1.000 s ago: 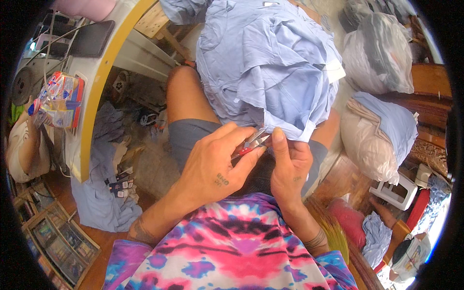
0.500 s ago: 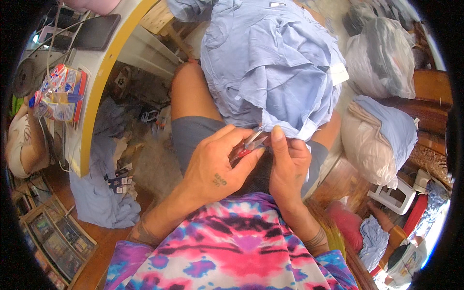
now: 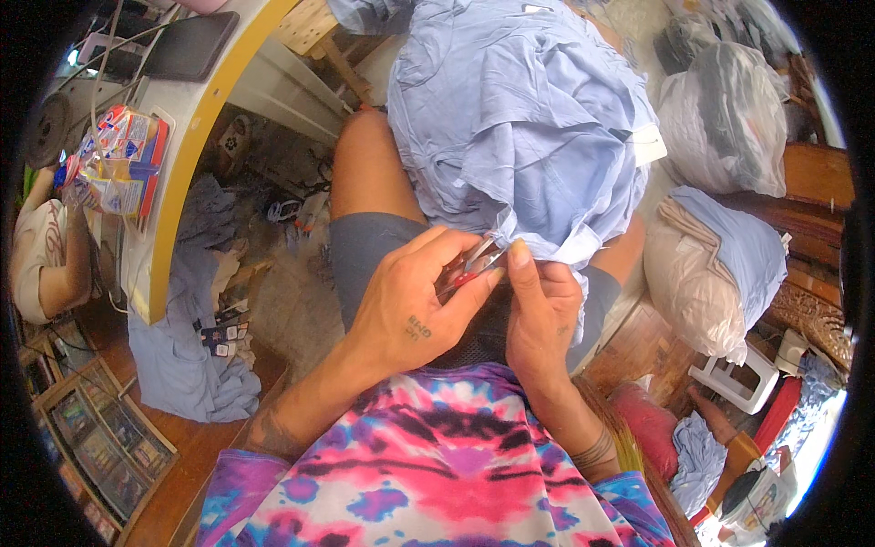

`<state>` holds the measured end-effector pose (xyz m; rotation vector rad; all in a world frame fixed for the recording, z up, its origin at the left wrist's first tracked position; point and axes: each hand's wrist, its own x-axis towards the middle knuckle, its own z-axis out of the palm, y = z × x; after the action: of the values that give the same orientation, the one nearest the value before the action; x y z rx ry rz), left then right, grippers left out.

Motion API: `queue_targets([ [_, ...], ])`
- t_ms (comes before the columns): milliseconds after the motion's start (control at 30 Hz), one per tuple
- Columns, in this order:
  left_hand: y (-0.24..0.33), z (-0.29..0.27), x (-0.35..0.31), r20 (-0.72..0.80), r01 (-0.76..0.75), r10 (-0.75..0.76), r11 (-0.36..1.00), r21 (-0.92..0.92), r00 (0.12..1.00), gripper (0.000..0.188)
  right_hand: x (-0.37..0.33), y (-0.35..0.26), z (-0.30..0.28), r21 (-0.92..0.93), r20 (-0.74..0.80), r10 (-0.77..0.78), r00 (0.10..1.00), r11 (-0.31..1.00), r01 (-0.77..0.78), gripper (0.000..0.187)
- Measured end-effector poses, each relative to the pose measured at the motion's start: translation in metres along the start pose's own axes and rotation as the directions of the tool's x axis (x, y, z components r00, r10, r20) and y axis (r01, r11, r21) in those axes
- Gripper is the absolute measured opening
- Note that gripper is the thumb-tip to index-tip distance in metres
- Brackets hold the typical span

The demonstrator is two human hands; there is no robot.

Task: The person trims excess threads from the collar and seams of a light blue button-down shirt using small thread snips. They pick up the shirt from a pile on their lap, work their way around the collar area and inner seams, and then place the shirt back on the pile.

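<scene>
A large light blue garment lies bunched over my lap, with a white tag on its right side. My left hand is closed around a small pair of thread snips with red on the handle. The metal blades point up and touch or nearly touch the garment's near edge. My right hand pinches that same edge between thumb and fingers, just right of the blades. Fingers partly hide the snips, and I cannot see whether a thread lies between the blades.
On the left stands a white table with a yellow edge, bearing a colourful package. A person's arm shows beyond it. Blue cloth lies on the floor. At right are a stuffed plastic bag, a cloth-topped bundle and a white stool.
The snips have turned slightly more upright, and their tips sit closer to the cloth edge. Both hands keep their grips. The whole view has shifted a little.
</scene>
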<state>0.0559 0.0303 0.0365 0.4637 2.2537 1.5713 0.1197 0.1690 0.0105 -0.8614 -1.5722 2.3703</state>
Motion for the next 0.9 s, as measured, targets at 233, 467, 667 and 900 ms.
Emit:
queue_targets([
  [233, -0.008, -0.001, 0.002, 0.004, -0.008, 0.008, 0.998, -0.062, 1.000, 0.018, 0.004, 0.004, -0.006, -0.011, 0.044, 0.053, 0.998, 0.999, -0.052, 0.027],
  [467, -0.010, 0.005, 0.003, -0.008, 0.002, -0.002, 0.999, -0.053, 1.000, 0.015, 0.002, -0.005, -0.002, -0.041, 0.073, -0.015, 0.997, 0.999, 0.018, 0.023],
  [667, -0.012, 0.007, 0.002, 0.027, 0.031, -0.030, 0.999, -0.034, 0.999, 0.015, 0.001, -0.002, -0.006, -0.063, 0.060, -0.086, 0.994, 0.994, 0.090, 0.020],
  [900, -0.026, 0.024, -0.005, 0.043, 0.095, -0.084, 0.904, -0.418, 0.996, 0.015, -0.003, 0.003, -0.003, -0.053, 0.014, -0.130, 0.991, 0.990, 0.131, 0.019],
])
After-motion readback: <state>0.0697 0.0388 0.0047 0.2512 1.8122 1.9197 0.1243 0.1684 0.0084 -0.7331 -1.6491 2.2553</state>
